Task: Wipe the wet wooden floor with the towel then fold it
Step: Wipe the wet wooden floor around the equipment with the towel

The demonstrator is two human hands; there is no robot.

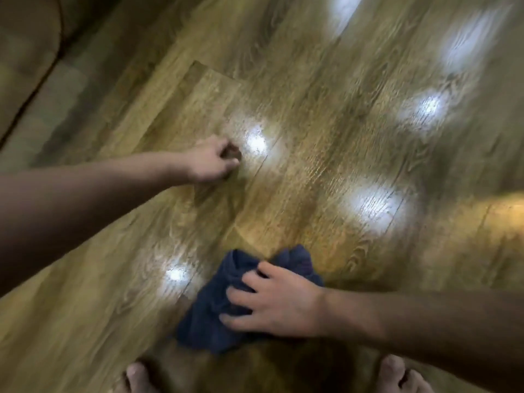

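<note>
— Head view, item one: wooden floor [312,171], yellow-brown planks running on a slant, several bright glare patches [256,143] spread across it. Picture somewhat blurred.

— Item two?

— Towel [204,316], dark blue, bunched into a crumpled heap, lying on the floor low in the middle, just in front of the person's bare feet [139,377].

— And the hands on it?

— Right hand [280,304] only. It lies palm-down on top of the towel's right part, fingers [241,295] spread and slightly bent, pressing into the cloth. Whether the fingertips actually pinch a fold, I cannot tell.

— Left hand?

— Left hand [209,160], well apart from the towel, farther up and to the left. Fingers curled in like a loose fist, knuckles down at the floor beside one glare patch. Nothing visible in its hold.

— Anything else in the room?

— Upper left corner: a brownish rounded shape [25,66], too blurred to name. Both forearms bare, reaching in from either side.
</note>
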